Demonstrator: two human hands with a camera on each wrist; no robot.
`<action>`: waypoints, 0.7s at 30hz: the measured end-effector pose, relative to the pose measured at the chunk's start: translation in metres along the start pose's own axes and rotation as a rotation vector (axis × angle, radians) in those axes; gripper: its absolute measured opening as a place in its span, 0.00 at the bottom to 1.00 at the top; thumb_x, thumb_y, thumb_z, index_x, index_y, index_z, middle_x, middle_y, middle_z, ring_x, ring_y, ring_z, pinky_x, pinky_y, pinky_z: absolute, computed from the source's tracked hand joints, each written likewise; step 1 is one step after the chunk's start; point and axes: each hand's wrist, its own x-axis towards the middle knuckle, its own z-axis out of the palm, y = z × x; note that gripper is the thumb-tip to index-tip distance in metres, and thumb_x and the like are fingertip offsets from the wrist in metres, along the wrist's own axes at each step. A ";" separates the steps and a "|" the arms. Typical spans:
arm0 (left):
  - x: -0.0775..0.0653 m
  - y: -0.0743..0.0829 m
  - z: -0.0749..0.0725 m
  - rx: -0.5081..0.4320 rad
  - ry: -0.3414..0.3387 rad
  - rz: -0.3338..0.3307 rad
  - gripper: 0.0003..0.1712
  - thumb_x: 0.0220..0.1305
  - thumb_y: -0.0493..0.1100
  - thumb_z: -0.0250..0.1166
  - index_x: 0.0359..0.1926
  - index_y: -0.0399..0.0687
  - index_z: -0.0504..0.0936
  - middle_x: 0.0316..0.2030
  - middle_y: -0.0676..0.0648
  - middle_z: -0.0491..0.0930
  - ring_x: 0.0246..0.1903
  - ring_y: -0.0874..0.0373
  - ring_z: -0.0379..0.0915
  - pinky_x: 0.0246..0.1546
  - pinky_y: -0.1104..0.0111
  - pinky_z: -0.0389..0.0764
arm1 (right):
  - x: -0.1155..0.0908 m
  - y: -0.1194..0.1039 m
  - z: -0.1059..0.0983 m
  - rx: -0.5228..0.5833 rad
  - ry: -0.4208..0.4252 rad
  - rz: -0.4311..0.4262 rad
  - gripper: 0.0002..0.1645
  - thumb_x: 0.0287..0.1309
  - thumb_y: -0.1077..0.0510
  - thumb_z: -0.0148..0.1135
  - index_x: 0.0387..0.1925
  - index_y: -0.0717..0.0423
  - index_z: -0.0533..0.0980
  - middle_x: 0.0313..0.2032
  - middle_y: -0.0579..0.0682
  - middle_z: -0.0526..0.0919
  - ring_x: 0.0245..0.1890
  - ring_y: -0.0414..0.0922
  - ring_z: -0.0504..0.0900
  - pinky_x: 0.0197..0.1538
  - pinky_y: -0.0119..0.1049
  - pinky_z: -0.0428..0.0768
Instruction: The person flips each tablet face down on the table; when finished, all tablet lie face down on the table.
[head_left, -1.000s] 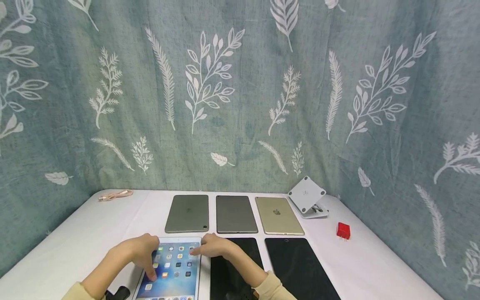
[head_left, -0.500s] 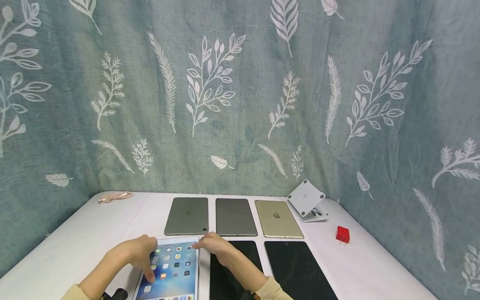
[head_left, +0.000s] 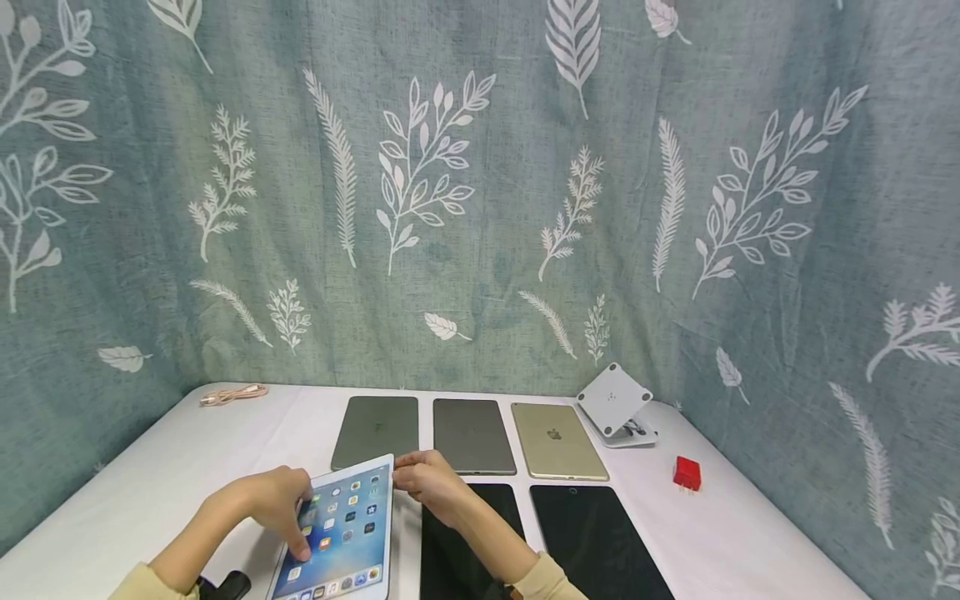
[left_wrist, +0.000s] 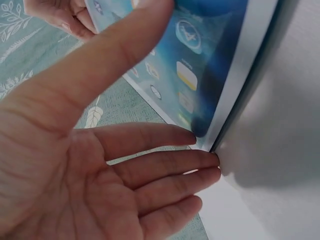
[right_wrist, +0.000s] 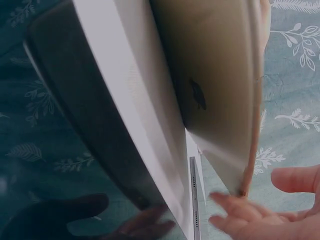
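Note:
A white-framed tablet [head_left: 345, 525] with a lit screen of app icons is tilted, its right side raised off the white table. My left hand [head_left: 276, 504] holds its left side, thumb on the glass. In the left wrist view the fingers [left_wrist: 170, 161] reach straight to the tablet's edge. At the upper right corner is my right hand [head_left: 437, 485]. From the right wrist, the tablet's gold back [right_wrist: 215, 75] shows a dark logo; the right fingertips touch near its corner, behind it, while the right thumb [right_wrist: 296, 180] stands apart.
Two dark-screened tablets, one partly under the right forearm [head_left: 461, 558] and another [head_left: 596, 542], lie to the right. Behind are a green-grey tablet [head_left: 375, 429], a grey tablet [head_left: 472, 433] and a gold tablet [head_left: 558, 437]. A silver stand [head_left: 615, 404], red charger [head_left: 686, 472] and coiled cable [head_left: 234, 394] sit farther out.
The tablet's right side has risen from lying near flat to a tilt, turning its screen leftward. My right hand has shifted from over the screen's upper right to the outer corner.

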 end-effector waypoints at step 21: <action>0.004 0.002 0.005 -0.149 -0.026 0.227 0.40 0.38 0.50 0.80 0.47 0.25 0.79 0.44 0.34 0.83 0.48 0.39 0.79 0.53 0.46 0.74 | -0.007 -0.023 -0.004 -0.043 -0.030 -0.266 0.31 0.50 0.73 0.57 0.59 0.76 0.67 0.56 0.70 0.76 0.58 0.60 0.76 0.57 0.40 0.78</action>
